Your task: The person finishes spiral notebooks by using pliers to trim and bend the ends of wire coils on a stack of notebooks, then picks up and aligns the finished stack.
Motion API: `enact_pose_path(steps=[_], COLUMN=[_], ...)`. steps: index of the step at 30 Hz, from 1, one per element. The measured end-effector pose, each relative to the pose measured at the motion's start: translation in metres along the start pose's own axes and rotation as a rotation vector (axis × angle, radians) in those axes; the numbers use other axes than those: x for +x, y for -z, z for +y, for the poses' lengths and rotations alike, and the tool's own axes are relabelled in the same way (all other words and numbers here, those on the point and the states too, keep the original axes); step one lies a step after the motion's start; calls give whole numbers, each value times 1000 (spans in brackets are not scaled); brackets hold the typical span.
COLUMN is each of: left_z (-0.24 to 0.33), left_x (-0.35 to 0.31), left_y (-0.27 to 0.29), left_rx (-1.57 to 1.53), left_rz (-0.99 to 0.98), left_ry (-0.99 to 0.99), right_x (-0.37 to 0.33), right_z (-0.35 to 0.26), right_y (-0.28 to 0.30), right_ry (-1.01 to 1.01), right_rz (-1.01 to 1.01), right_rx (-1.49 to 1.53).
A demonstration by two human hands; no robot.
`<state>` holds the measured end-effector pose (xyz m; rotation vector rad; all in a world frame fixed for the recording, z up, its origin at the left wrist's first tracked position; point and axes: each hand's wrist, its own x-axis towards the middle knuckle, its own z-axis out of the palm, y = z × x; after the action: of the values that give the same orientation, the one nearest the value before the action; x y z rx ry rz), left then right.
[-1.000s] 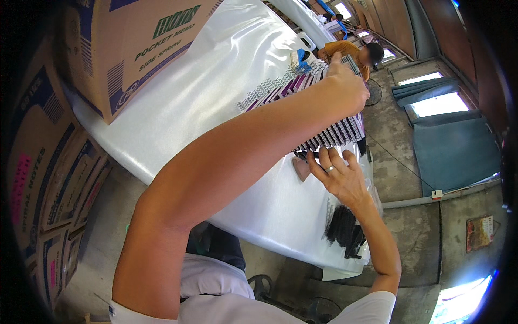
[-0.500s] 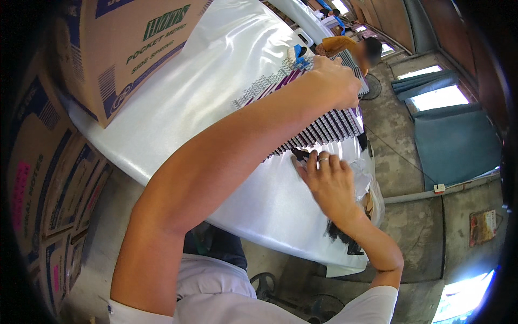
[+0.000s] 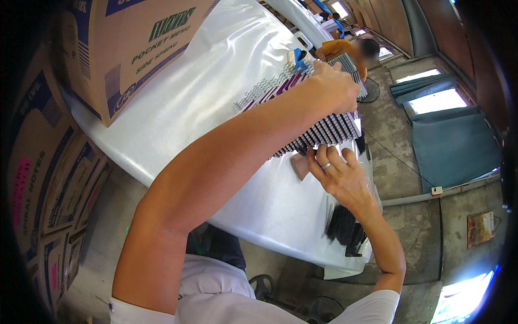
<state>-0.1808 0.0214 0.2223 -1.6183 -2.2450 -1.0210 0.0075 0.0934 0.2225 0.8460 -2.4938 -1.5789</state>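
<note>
A long row of small spiral notebooks (image 3: 280, 90) with purple and white edges lies on the table, their metal spirals showing as dark and silver ridges. Reaching across it, my left hand (image 3: 339, 85) has its fingers bent over the far right end of the row, gripping it. My right hand (image 3: 341, 175), with a ring on one finger, is at the near side. Its fingers are curled, tips against the spirals; a small dark thing by the thumb is too hidden to name. Just left of these fingers lies a small brownish piece (image 3: 300, 166).
A large cardboard box (image 3: 140, 59) stands at the table's far left; more boxes (image 3: 35, 178) are stacked below. A bundle of black wire-like strands (image 3: 341, 224) lies near the right edge. Beyond the row is a person in orange (image 3: 337, 49) and a fan (image 3: 371, 90).
My right hand has moved slightly right and up to the spirals, and the dark thing in it is now mostly hidden. The brownish piece shows clear of the fingers. My left hand stays put.
</note>
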Motion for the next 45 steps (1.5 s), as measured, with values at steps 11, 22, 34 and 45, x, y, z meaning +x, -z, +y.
enact_pose_path(steps=[11,22,34,45], left_z=[2,3,1,2], left_x=[0,3,1,-1], left_y=[1,-2,0,3], left_rx=[11,32,-11,-3], left_rz=[-15,-10,-19,-7], left_ry=[-4,-6,-8,11], right_x=[5,7,-6,6], right_z=[13,19,28,-15], right_y=[0,13,-3,14], right_ry=[16,-129,32,-267], right_rz=[50,-12,49,-266], right_rx=[101,188,103,112])
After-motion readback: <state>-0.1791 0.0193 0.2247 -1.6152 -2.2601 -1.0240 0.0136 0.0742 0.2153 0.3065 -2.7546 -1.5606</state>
